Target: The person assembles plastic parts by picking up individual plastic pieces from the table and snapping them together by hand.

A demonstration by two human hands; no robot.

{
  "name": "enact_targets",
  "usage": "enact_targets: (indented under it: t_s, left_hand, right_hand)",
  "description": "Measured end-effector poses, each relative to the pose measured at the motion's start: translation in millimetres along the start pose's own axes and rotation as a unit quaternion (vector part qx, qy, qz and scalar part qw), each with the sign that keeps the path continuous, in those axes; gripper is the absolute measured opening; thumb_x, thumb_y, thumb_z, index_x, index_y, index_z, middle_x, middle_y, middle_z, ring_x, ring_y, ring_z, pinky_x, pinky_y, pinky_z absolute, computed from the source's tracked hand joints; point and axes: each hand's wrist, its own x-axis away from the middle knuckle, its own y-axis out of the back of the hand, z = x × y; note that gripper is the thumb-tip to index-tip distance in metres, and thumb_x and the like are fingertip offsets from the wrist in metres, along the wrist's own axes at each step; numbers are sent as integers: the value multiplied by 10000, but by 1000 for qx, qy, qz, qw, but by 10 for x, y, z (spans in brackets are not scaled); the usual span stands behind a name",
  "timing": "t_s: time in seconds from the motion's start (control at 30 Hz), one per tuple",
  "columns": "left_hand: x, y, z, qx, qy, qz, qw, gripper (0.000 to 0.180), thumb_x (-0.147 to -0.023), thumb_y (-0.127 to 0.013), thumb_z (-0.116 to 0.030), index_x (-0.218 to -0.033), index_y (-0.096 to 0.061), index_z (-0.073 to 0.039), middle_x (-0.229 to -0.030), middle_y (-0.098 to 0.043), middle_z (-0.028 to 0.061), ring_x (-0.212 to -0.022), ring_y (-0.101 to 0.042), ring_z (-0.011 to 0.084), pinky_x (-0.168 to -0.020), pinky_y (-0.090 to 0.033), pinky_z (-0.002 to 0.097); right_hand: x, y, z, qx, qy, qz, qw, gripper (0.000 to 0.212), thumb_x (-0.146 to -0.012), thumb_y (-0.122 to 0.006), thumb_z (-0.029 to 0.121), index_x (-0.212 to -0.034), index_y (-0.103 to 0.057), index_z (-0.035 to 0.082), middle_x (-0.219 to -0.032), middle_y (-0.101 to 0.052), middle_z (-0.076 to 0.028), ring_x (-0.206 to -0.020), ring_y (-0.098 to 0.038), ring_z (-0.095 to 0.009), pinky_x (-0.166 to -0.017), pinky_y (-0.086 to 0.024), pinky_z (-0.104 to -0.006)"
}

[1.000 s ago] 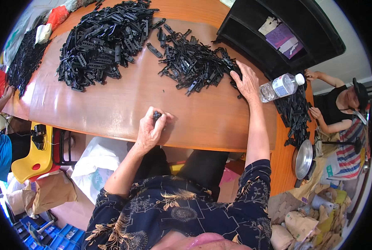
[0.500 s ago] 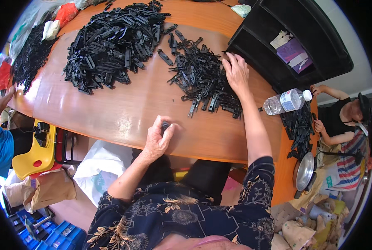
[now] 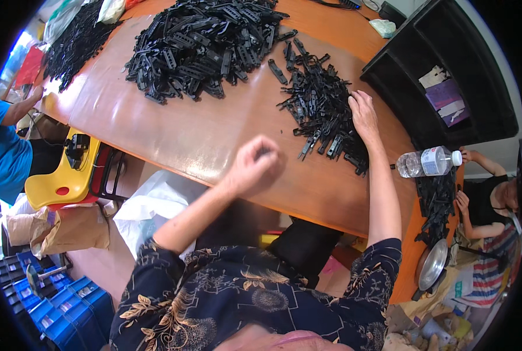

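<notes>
My left hand [image 3: 255, 167] is over the table near its front edge, slightly blurred. Its fingers are curled closed around a small dark piece [image 3: 263, 153], which looks like a black plastic part and is mostly hidden. At the right side of a smaller pile of black plastic parts [image 3: 325, 111], my right hand [image 3: 364, 117] rests with fingers stretched forward and slightly bent. Its fingertips touch the pile's edge, and nothing shows in its grip. Beyond my left hand lies a larger heap of long black plastic pieces [image 3: 205, 47].
A black bin [image 3: 413, 52] stands at the right, near a clear bottle [image 3: 427, 162] and a metal pan lid [image 3: 432, 266]. Other people sit at the left, in a blue shirt [image 3: 6, 158], and at the right by more black parts [image 3: 436, 205]. A yellow chair [image 3: 56, 184] is at left.
The view has shifted, so the table's contents appear further right. My left hand has lifted and moved forward, still closed. My right hand's spread fingers have drawn together at the small pile.
</notes>
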Motion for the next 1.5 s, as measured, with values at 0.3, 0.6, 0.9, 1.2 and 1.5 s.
enact_targets:
  t_s: [0.3, 0.6, 0.9, 1.2, 1.5]
  left_hand:
    - [-2110, 712, -367, -541, -59, -113, 832, 465, -864, -652, -276, -1190, -564, 43, -661, -639, 105, -539, -623, 163, -509, -505, 297]
    - [-2212, 685, -182, -615, -159, -126, 762, 322, -849, -647, -309, -1007, -653, -29, -807, -682, 158, -614, -671, 227, -642, -535, 337]
    - [-1387, 442, -555, -236, -173, -153, 944, 173, -914, -650, -214, -970, -571, -70, -836, -673, 38, -719, -692, 107, -471, -419, 169]
    - [-331, -183, -436, -54, -120, -81, 988, 208, -905, -668, -173, -1060, -623, -42, -878, -661, 17, -763, -655, 76, -489, -421, 169]
    - [33, -193, -325, -108, -150, -84, 979, 174, -875, -696, -136, -1028, -630, -84, -840, -558, -37, -631, -482, 8, -497, -395, 148]
  right_hand:
    - [335, 344, 458, -151, -4, 52, 987, 183, -875, -572, 39, -1045, -638, 25, -1017, -660, -138, -1021, -608, -312, -888, -473, -372]
    - [589, 484, 441, -187, -104, 14, 977, 193, -885, -618, 95, -1073, -647, 59, -971, -680, -99, -950, -626, -248, -858, -482, -342]
    - [591, 758, 665, 33, -1, -153, 988, 125, -835, -663, 115, -956, -694, 124, -915, -683, -32, -887, -596, -221, -806, -443, -361]
    - [867, 408, 2250, -542, -157, -85, 821, 170, -953, -536, 16, -1111, -579, -32, -899, -638, -65, -684, -658, -114, -618, -535, -223]
    - [1147, 235, 2445, -482, -145, -115, 857, 130, -926, -588, 20, -1033, -626, -43, -903, -641, -80, -597, -618, -99, -527, -501, -222]
